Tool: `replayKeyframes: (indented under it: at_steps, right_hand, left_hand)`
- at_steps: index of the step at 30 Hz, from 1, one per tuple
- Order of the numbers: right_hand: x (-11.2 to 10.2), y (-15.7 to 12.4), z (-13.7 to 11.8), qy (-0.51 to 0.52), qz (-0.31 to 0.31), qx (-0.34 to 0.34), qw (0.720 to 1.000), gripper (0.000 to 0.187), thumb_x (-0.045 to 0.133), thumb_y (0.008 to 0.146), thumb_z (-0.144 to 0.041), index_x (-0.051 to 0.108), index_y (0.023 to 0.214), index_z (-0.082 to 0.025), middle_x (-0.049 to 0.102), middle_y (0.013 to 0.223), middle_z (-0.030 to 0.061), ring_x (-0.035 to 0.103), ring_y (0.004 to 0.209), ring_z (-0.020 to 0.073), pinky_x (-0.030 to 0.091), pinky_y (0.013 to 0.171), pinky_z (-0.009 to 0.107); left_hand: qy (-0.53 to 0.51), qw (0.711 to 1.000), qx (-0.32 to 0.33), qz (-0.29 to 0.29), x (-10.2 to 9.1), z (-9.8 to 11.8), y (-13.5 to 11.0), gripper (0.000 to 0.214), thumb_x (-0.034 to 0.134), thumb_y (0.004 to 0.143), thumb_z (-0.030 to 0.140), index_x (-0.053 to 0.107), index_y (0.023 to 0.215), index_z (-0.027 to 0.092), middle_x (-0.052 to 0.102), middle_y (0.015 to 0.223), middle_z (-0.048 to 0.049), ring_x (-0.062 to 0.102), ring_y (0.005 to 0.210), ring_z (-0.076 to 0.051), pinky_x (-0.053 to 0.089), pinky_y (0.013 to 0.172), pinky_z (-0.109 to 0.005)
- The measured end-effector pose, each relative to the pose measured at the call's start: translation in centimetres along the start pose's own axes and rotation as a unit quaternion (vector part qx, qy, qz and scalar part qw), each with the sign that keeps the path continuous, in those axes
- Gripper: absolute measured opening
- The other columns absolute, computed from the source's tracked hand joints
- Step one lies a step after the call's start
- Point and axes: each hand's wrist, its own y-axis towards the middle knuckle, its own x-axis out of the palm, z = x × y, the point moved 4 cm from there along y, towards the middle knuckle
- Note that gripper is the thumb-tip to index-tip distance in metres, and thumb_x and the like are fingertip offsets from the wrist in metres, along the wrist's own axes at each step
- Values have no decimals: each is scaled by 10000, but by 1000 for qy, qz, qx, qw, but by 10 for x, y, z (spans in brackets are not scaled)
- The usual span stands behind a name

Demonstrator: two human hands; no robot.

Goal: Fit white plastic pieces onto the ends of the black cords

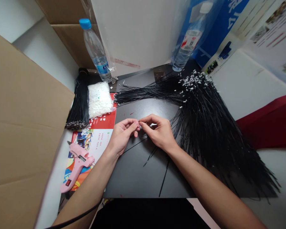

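My left hand [123, 133] and my right hand [159, 131] meet fingertip to fingertip over a black mat [138, 178]. Both are pinched shut on the end of a thin black wire [135, 144] and a tiny white connector [153, 124] between the fingers. The wire trails back toward me across the mat. A big heap of black wires with white connector ends [205, 121] lies just right of my right hand. A flatter spread of bare black wires [145, 92] lies beyond my hands.
A bag of white connectors [99, 99] and a tied black wire bundle [79, 105] sit at the left rear. A pink glue gun [76, 167] lies on a colourful sheet. Two water bottles [95, 51] stand at the back. Cardboard [21, 127] walls the left side.
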Motion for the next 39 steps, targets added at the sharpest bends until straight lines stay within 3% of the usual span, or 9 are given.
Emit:
replayKeyframes:
  at_steps: [11, 18, 24, 32, 39]
  right_hand:
    - [-3, -1, -3, -102, 5, -59, 993, 120, 612, 853, -217, 718, 834, -165, 704, 694, -3, 557, 544, 74, 432, 539, 192]
    - [-4, -3, -4, -102, 12, -57, 993, 119, 603, 853, -211, 714, 839, -171, 703, 701, -2, 557, 527, 72, 449, 542, 191]
    - [-7, -2, -1, -96, -2, -68, 993, 174, 606, 823, -193, 696, 969, -161, 725, 798, 10, 581, 524, 69, 473, 541, 192]
    - [-7, -2, -1, -106, 1, -69, 992, 155, 603, 832, -204, 685, 957, -165, 716, 792, 6, 559, 511, 68, 456, 542, 198]
    - [-5, -2, -6, -142, -1, -115, 983, 133, 573, 909, -206, 706, 909, -192, 716, 798, 7, 607, 642, 98, 444, 614, 208]
  left_hand:
    - [50, 998, 23, 11, 3, 1, 0, 245, 812, 715, 329, 685, 783, 130, 661, 681, 4, 534, 474, -58, 423, 505, -203]
    - [60, 997, 39, 9, 2, 1, -1, 245, 811, 726, 336, 686, 786, 134, 663, 685, 4, 549, 488, -60, 444, 523, -202]
    - [26, 999, 34, 29, -3, 0, 2, 324, 834, 696, 385, 679, 814, 126, 660, 694, 2, 559, 480, -69, 441, 502, -206]
    - [25, 999, 35, 26, -3, 0, 2, 337, 842, 686, 390, 679, 817, 125, 666, 701, -3, 575, 492, -74, 456, 513, -205]
    - [36, 998, 40, 24, -3, 1, 2, 339, 837, 700, 396, 684, 830, 123, 664, 704, 1, 574, 490, -75, 459, 508, -212]
